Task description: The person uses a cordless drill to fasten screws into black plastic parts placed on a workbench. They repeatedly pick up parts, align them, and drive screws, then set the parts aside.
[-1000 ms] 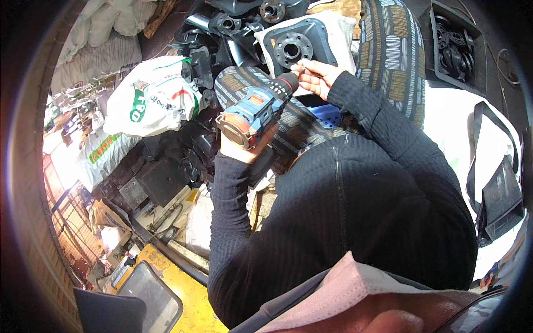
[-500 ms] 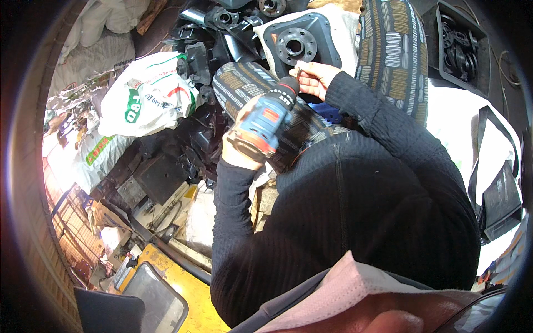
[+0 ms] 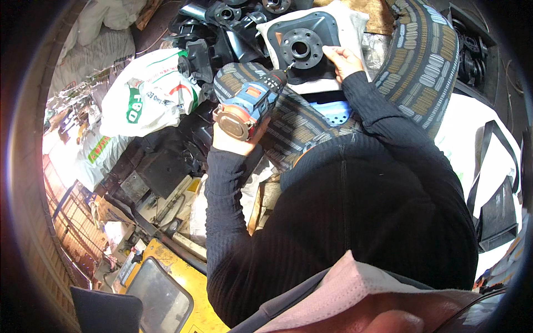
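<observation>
My left hand [image 3: 233, 143] is wrapped round the grip of a blue cordless drill [image 3: 251, 105] with an orange-red rear end. A thin bit [image 3: 290, 66] sticks out of its chuck, with its tip at the near left edge of a round steel flange [image 3: 287, 49]. This flange, with a large centre hole and smaller holes round it, stands on a dark squarish housing [image 3: 277, 32]. Curled fingers of my right hand [image 3: 347, 62] grip the right edge of the flanged part. Under the housing lies a white padded sack [image 3: 355, 22], and a blue perforated piece [image 3: 332, 112] shows nearer me.
My patterned trouser legs [image 3: 425, 53] flank the work. To the left lie a white plastic bag [image 3: 150, 94] and dark metal parts [image 3: 200, 64]. A dark crate of parts [image 3: 494, 61] stands at far right. A yellow machine [image 3: 197, 311] is at lower left.
My right hand has left the drill's chuck and moved right to the flange's edge. The drill has shifted slightly left, its bit now showing at the flange. My right leg has swung outward.
</observation>
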A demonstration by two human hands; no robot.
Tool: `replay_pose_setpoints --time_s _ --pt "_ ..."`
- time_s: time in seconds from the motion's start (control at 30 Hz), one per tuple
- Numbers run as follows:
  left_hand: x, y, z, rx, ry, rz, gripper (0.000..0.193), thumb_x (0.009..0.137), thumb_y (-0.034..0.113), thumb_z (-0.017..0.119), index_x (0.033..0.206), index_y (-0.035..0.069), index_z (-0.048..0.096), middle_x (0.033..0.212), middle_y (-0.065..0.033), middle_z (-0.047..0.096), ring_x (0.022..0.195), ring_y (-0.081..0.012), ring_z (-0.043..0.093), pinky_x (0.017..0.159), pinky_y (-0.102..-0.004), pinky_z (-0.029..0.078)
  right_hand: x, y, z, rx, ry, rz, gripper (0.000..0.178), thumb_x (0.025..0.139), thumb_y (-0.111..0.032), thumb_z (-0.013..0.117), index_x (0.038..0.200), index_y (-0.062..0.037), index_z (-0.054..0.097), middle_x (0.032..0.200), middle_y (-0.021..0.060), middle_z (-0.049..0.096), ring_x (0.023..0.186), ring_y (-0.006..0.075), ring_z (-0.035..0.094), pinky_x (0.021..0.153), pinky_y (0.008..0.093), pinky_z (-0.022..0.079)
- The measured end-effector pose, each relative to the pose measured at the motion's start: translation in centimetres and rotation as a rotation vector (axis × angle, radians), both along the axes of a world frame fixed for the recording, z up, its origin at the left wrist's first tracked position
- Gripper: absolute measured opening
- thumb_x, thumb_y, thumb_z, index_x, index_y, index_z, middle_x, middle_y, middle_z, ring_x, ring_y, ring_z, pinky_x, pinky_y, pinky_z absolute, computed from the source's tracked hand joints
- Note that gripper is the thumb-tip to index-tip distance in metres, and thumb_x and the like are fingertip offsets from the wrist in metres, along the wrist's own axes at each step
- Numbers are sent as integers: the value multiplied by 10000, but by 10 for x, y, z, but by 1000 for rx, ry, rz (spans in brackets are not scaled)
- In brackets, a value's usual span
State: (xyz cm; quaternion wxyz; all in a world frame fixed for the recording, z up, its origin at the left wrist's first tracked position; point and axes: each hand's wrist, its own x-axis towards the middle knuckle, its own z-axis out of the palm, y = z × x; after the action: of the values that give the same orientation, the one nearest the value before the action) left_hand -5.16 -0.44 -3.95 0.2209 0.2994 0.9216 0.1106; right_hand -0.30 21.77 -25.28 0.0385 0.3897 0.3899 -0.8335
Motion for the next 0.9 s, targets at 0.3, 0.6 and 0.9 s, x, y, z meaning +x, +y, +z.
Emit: replay_pose_setpoints --time_s 0.3,0.6,0.9 --pt "-49 19 -6 -222 -107 -97 436 704 279 736 1031 31 588 924 -109 660 850 -251 648 771 -315 516 -9 1 -25 343 -26 295 398 729 -382 745 905 -40 642 676 -8 563 604 69 493 572 213 413" --pt "-60 47 8 -255 -379 -47 525 737 217 693 1171 15 478 1045 -118 625 955 -185 615 837 -279 488 -12 10 -8 183 -44 382 173 813 -184 691 811 -41 593 682 -54 541 609 5 457 563 161 372" --pt "-52 53 -5 -153 -291 -86 656 723 148 710 1272 3 382 1148 -103 580 1015 -189 589 909 -292 456 -11 14 -6 129 48 376 204 798 -230 705 757 -67 589 567 -90 432 498 7 335 458 183 256"
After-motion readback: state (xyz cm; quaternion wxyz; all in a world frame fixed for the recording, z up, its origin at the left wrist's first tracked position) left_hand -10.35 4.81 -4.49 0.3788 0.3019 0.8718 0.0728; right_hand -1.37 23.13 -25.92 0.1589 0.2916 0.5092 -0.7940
